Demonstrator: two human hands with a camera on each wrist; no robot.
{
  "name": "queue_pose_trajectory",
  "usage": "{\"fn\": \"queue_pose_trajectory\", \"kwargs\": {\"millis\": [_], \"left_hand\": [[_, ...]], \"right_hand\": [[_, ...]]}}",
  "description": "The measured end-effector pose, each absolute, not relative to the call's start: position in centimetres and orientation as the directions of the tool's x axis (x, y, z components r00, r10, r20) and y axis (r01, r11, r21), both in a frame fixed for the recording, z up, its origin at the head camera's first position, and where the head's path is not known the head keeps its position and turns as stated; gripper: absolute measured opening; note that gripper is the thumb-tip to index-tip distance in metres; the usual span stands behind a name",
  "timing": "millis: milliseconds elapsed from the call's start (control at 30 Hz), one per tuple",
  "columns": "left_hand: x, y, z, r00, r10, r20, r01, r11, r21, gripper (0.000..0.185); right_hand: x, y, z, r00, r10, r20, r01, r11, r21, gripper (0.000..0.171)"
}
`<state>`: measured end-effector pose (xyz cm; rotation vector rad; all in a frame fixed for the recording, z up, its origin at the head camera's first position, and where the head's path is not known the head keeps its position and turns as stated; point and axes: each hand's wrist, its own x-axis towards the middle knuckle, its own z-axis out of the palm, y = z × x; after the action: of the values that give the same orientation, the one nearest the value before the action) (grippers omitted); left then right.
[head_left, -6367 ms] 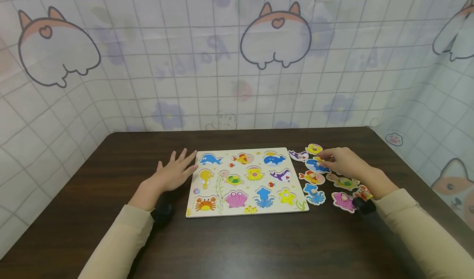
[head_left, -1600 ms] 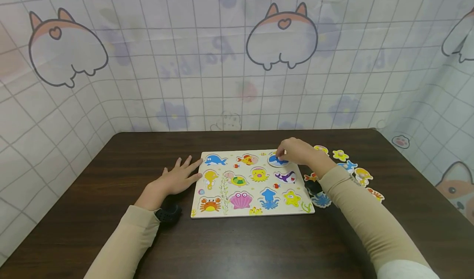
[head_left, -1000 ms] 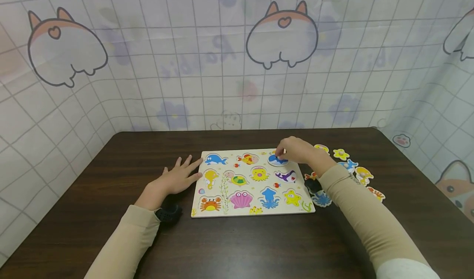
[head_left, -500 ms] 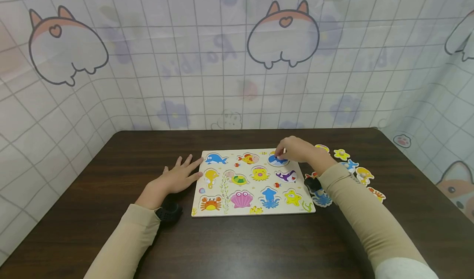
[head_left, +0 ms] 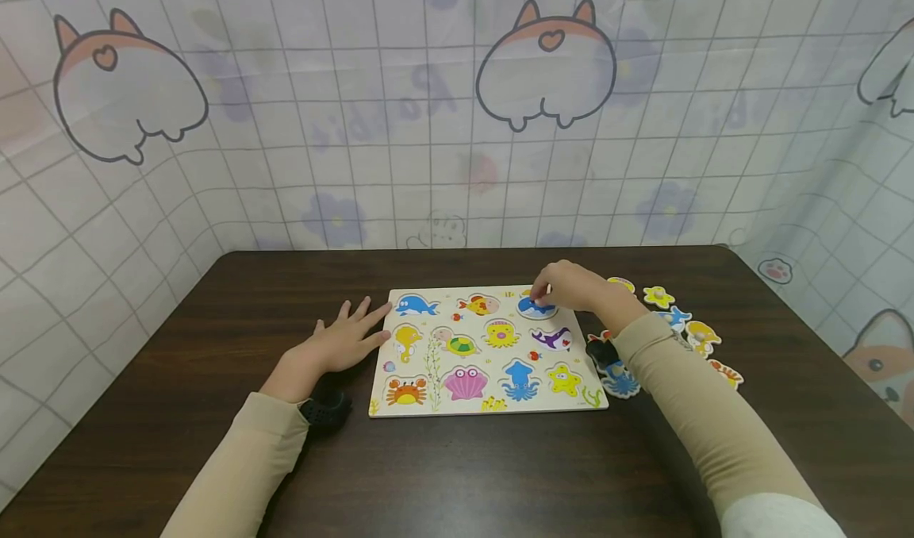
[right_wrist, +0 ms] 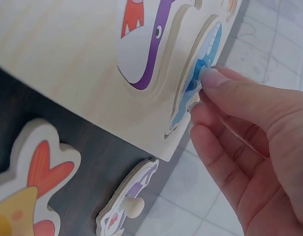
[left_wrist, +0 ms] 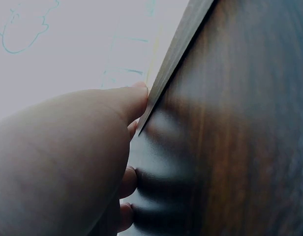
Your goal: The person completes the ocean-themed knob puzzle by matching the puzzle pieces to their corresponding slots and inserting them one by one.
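My right hand (head_left: 571, 286) pinches the blue knob of a whale puzzle piece (right_wrist: 209, 46) between thumb and fingertips. The whale lies at the recess in the far right corner of a pale wooden puzzle board (head_left: 493, 363), printed with sea animals. Seen from the right wrist, the piece sits almost level with the board's surface, beside the purple whale recess (right_wrist: 154, 54). My left hand (head_left: 339, 343) lies at the board's left edge with fingers spread. From the left wrist, its thumb (left_wrist: 134, 101) touches that edge.
Loose knobbed pieces lie right of the board: a starfish (head_left: 658, 297), a seahorse (head_left: 703, 336), a crab (head_left: 726, 373), a blue squid (head_left: 620, 381), a purple whale (right_wrist: 129, 199) and an orange-tailed fish (right_wrist: 31, 191). My right sleeve hides part of the pile. A patterned curtain (head_left: 385, 205) stands behind the table.
From the loose pieces on the right, my right hand has carried the whale piece left onto the board's far corner. Over the last second both hands stay nearly still.
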<state>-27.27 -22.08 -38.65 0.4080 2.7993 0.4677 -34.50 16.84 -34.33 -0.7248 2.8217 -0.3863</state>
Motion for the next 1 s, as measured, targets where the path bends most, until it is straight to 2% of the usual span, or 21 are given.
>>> {"fn": "queue_pose_trajectory", "kwargs": {"millis": [433,1000], "left_hand": [[-27.2,-22.0,-38.5,-0.922,0.322,-0.217,0.233,0.905,0.356,0.068],[-27.0,-21.9,-38.4,-0.922,0.317,-0.222,0.224,0.905,0.361,0.069]], "right_hand": [[-34.6,16.9,-34.6,-0.867,-0.476,-0.148,-0.414,0.853,-0.316,0.019],[-34.1,18.8,-34.2,-0.871,-0.483,-0.088,-0.404,0.806,-0.432,0.024]]}}
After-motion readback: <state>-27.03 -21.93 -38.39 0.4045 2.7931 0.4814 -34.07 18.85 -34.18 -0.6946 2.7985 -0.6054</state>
